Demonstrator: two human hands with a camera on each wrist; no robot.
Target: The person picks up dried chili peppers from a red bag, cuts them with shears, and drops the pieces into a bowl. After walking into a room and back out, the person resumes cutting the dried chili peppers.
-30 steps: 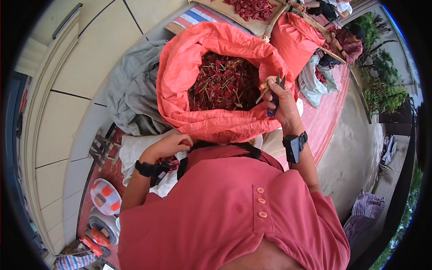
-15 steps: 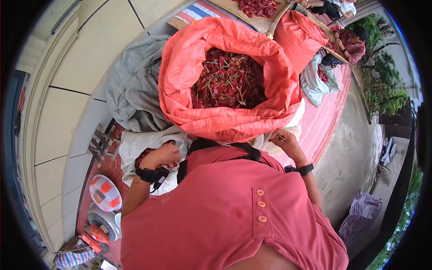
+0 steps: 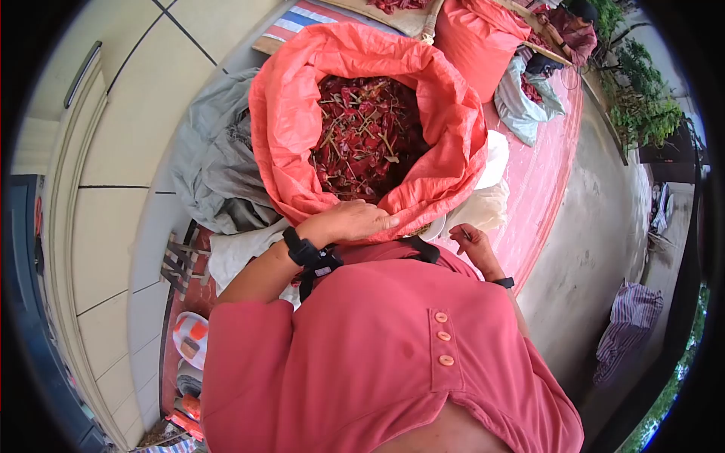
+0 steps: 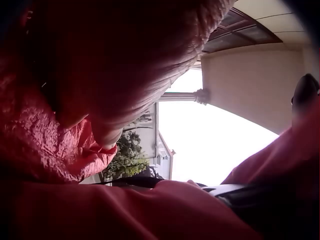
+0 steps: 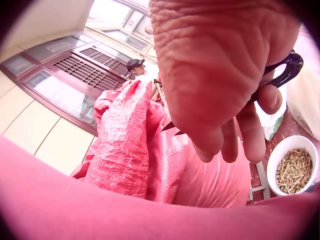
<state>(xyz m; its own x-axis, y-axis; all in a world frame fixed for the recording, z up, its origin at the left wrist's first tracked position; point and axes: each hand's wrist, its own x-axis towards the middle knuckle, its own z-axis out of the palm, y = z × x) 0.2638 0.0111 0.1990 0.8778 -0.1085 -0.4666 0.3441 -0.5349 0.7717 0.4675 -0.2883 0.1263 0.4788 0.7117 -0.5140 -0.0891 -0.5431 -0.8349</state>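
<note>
At the sack's near rim, left hand

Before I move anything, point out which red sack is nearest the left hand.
The wide-open red sack, showing red pods and stems inside; the left hand is at its near rim. The other red sack stands beyond it.

In the head view: 2 hands, 2 wrist straps, 3 shirt buttons, 2 red sacks, i.e. 1 open red sack & 1 rear red sack, 1 grey sack, 1 striped bag, & 1 other person at top R. Right wrist cam: 1 pr scissors, 1 white tub w/ stems, & 1 capped person; stems & chillies too many to count, qty unclear.
</note>
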